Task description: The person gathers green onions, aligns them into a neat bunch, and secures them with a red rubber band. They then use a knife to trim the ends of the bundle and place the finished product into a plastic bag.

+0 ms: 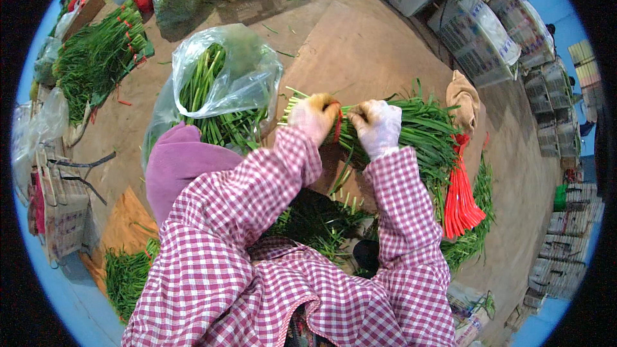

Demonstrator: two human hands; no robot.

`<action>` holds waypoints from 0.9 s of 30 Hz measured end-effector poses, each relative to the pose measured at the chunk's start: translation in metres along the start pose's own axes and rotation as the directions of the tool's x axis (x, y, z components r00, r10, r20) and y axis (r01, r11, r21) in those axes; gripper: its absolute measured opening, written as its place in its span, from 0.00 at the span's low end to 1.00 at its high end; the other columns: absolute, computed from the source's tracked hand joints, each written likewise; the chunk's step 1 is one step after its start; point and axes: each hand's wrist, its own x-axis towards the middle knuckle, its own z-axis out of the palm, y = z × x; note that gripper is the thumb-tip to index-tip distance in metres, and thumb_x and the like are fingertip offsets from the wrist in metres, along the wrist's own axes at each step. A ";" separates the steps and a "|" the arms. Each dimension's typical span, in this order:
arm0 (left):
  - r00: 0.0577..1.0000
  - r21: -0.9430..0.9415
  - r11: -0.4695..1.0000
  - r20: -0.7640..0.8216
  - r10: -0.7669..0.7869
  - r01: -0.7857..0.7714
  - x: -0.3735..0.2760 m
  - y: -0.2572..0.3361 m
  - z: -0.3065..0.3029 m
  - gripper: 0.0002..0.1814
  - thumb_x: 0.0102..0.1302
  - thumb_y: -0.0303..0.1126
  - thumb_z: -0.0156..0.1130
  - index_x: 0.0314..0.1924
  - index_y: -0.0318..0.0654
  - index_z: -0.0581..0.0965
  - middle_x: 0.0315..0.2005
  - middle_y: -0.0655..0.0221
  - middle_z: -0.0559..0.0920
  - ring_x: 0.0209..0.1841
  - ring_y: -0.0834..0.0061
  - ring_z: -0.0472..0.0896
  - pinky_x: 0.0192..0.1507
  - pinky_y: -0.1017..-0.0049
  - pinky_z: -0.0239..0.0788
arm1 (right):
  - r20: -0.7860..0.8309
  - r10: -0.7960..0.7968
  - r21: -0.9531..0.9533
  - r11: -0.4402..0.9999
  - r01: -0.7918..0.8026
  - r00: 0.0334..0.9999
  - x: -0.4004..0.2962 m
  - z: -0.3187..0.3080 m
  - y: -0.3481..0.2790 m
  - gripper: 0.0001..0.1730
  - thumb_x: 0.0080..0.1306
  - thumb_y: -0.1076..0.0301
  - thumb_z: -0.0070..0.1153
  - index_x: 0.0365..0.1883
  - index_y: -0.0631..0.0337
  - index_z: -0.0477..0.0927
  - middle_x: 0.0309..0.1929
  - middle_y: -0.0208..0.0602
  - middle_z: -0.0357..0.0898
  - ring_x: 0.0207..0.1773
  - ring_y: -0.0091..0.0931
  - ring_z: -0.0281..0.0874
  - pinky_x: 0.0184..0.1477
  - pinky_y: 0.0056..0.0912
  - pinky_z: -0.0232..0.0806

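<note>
A bunch of long green leafy stalks (424,123) lies across a brown board (332,48) before me, cut ends to the left. My left hand (315,113), in a stained light glove, is closed at the cut ends, beside a red tie (338,125) that passes around the bunch. Just to its right, my right hand (376,125), in a white glove, has its fingers pinched together over the bunch; whether they hold the tie's end is not clear. A bundle of red ties (460,197) hangs at the board's right edge, below a tan cloth (463,99).
An open clear plastic bag (255,58) of green stalks stands at my left, by a purple cloth (185,168). Tied bunches (99,58) lie at upper left. Loose greens (323,221) lie below my arms. Plastic crates (475,41) line the right side; another crate (67,217) stands far left.
</note>
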 end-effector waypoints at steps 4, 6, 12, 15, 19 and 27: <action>0.943 0.323 0.938 0.255 -0.214 0.126 0.038 0.021 0.004 0.18 0.58 0.43 0.63 0.45 0.43 0.83 0.41 0.59 0.85 0.46 0.61 0.83 0.51 0.69 0.72 | -0.021 -0.171 -0.205 0.965 0.164 0.985 -0.020 0.013 -0.021 0.07 0.56 0.59 0.63 0.29 0.48 0.79 0.29 0.27 0.76 0.41 0.30 0.74 0.47 0.41 0.58; 0.924 0.281 0.953 0.322 -0.205 0.113 0.040 0.018 0.002 0.19 0.58 0.43 0.64 0.47 0.44 0.83 0.42 0.59 0.84 0.46 0.62 0.83 0.52 0.69 0.72 | 0.022 -0.193 -0.191 0.962 0.193 0.981 -0.019 0.014 -0.018 0.07 0.58 0.58 0.61 0.30 0.49 0.80 0.30 0.28 0.76 0.41 0.31 0.74 0.47 0.40 0.58; 0.996 -0.416 0.905 0.017 -0.086 0.085 0.017 -0.009 -0.004 0.15 0.64 0.26 0.59 0.51 0.35 0.79 0.41 0.66 0.85 0.41 0.79 0.81 0.47 0.79 0.72 | 0.283 0.307 0.751 0.519 -0.409 0.909 -0.010 -0.019 0.008 0.12 0.67 0.61 0.57 0.41 0.58 0.86 0.40 0.40 0.86 0.43 0.25 0.82 0.48 0.29 0.73; 0.896 -0.026 0.895 0.002 0.445 -0.445 -0.012 -0.018 -0.004 0.18 0.51 0.22 0.63 0.45 0.39 0.81 0.39 0.63 0.82 0.44 0.64 0.81 0.50 0.70 0.72 | 0.144 0.310 0.352 0.872 -0.342 0.940 0.014 -0.004 0.019 0.16 0.63 0.54 0.59 0.41 0.55 0.85 0.42 0.37 0.85 0.45 0.29 0.83 0.50 0.31 0.72; 0.821 0.324 0.758 0.135 0.555 -0.566 -0.017 -0.012 -0.004 0.20 0.48 0.34 0.69 0.45 0.46 0.81 0.38 0.65 0.80 0.44 0.59 0.78 0.47 0.63 0.71 | 0.386 0.332 0.012 0.931 -0.364 0.861 0.039 0.013 -0.007 0.21 0.56 0.48 0.63 0.40 0.53 0.86 0.38 0.37 0.85 0.44 0.31 0.84 0.50 0.33 0.73; 0.747 0.458 0.629 0.129 0.652 -0.628 -0.001 -0.008 0.006 0.10 0.52 0.40 0.68 0.34 0.48 0.81 0.28 0.70 0.77 0.35 0.65 0.78 0.36 0.65 0.71 | 0.219 0.428 0.201 0.860 -0.470 0.877 0.020 0.006 0.018 0.13 0.51 0.56 0.68 0.30 0.54 0.86 0.30 0.39 0.84 0.35 0.33 0.83 0.41 0.34 0.73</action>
